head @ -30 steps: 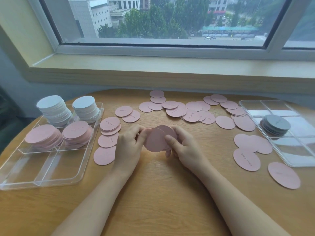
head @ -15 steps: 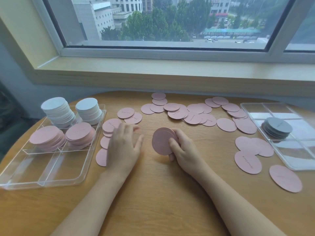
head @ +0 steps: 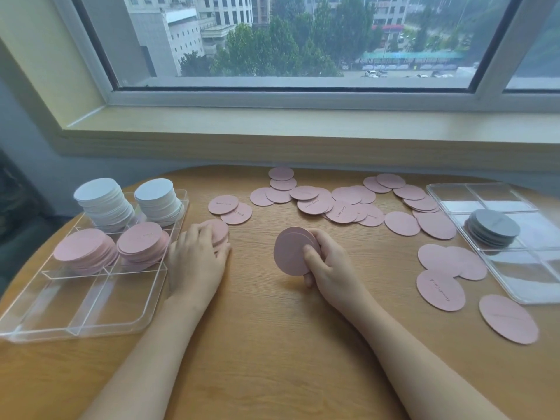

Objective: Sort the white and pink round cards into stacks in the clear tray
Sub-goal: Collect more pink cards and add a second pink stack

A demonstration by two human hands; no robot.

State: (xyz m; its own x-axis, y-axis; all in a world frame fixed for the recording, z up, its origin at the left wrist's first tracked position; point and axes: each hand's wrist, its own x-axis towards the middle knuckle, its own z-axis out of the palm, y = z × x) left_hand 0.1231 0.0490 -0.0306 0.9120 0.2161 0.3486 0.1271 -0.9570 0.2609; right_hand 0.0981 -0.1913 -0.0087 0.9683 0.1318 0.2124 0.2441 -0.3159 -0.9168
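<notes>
My right hand (head: 328, 265) grips a small upright bundle of pink round cards (head: 292, 251) at the table's middle. My left hand (head: 195, 257) lies flat, fingers straight, on loose pink cards (head: 219, 230) beside the clear tray (head: 91, 322) on the left. That tray holds two white stacks (head: 103, 203) (head: 159, 198) at the back and two pink stacks (head: 85, 251) (head: 142, 242) in front of them. Its near compartments hold nothing. Many loose pink cards (head: 339, 204) are scattered across the far table.
A second clear tray (head: 521, 286) at the right holds a grey card stack (head: 492, 227). More pink cards (head: 441, 289) lie near it, one (head: 507, 318) by the table's right edge. A window sill runs behind the wooden table (head: 266, 344).
My left hand let go of the bundle and moved left onto the loose pink cards by the tray. My right hand keeps holding the bundle in place.
</notes>
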